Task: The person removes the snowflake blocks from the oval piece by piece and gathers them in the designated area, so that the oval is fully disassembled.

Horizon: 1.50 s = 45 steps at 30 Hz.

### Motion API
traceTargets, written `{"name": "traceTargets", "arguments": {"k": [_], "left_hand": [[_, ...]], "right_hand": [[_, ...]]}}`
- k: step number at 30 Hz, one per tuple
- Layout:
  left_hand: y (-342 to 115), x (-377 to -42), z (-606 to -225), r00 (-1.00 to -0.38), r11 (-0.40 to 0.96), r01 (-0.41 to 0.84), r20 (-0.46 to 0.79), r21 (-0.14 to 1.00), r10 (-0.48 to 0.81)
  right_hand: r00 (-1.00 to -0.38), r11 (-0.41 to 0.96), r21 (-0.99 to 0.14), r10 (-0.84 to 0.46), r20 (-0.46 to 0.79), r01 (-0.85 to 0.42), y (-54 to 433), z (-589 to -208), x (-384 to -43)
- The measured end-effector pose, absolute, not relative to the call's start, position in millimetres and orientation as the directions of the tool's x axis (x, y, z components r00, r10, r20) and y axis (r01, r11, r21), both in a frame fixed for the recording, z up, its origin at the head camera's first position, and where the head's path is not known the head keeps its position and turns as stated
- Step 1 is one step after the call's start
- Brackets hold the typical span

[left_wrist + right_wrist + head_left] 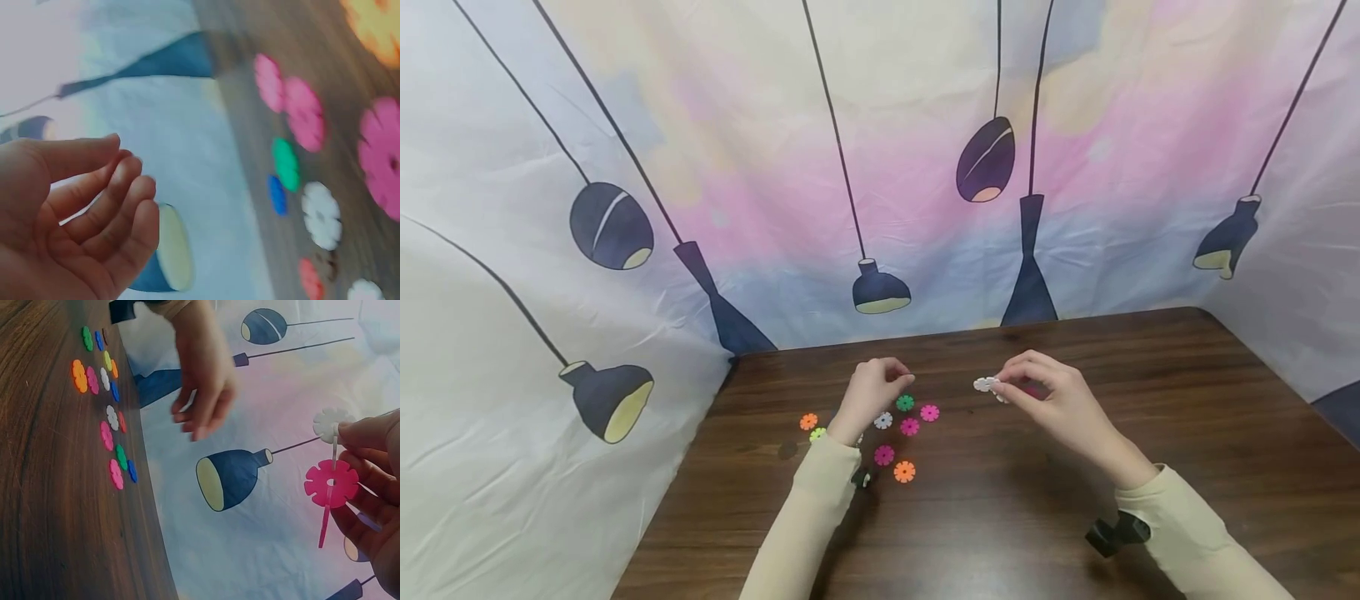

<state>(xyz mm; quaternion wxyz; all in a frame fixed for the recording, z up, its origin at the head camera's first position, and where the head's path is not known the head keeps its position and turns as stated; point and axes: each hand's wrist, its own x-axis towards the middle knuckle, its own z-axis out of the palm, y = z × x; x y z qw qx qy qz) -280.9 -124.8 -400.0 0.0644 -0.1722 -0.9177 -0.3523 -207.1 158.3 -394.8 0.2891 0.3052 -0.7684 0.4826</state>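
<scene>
My right hand (1060,404) pinches a small joined piece of notched, flower-shaped plastic discs above the table. In the right wrist view the piece has a white disc (326,424) at the top and a pink disc (345,477) below it, with further discs seen edge-on slotted between and beneath. Over the far side of the loose discs hovers my left hand (867,398), its fingers loosely curled and nothing between them. Beneath and beside it lie a green disc (905,402), a white disc (883,420), pink discs (930,412) and an orange disc (905,472).
The discs lie scattered flat on a dark wooden table (1000,517). Another orange disc (808,422) and a yellow-green disc (817,434) are left of the left forearm. A cloth (917,200) printed with hanging lamps drapes behind the table and at both sides.
</scene>
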Motion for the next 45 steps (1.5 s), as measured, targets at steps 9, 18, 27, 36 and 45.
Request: {"name": "traceTargets", "arguments": {"k": [9,18,27,36,45], "left_hand": [[-113,-233,-383,-0.867,0.554,0.497,0.35,0.668,0.356],[-104,-212,-372,-0.794,0.505,0.607,0.431,0.614,0.429],[-93,-201,-369,-0.762,0.474,0.641,0.425,0.603,0.489],[-87,-202,-370,-0.718,0.458,0.692,0.465,0.559,0.517],[-83,-199,-372,-0.69,0.478,0.724,0.492,0.498,0.531]], "right_hand": [[-0.656,0.337,-0.574,-0.229,0.719,-0.746,153,-399,-205],[-0.639,0.364,-0.54,-0.256,0.725,-0.759,152,-404,-204],[-0.634,0.327,-0.548,-0.291,0.717,-0.77,149,-404,-203],[-0.6,0.316,-0.514,-0.324,0.732,-0.798,147,-403,-204],[-0.585,0.312,-0.5,-0.329,0.741,-0.808,145,-402,-200]]}}
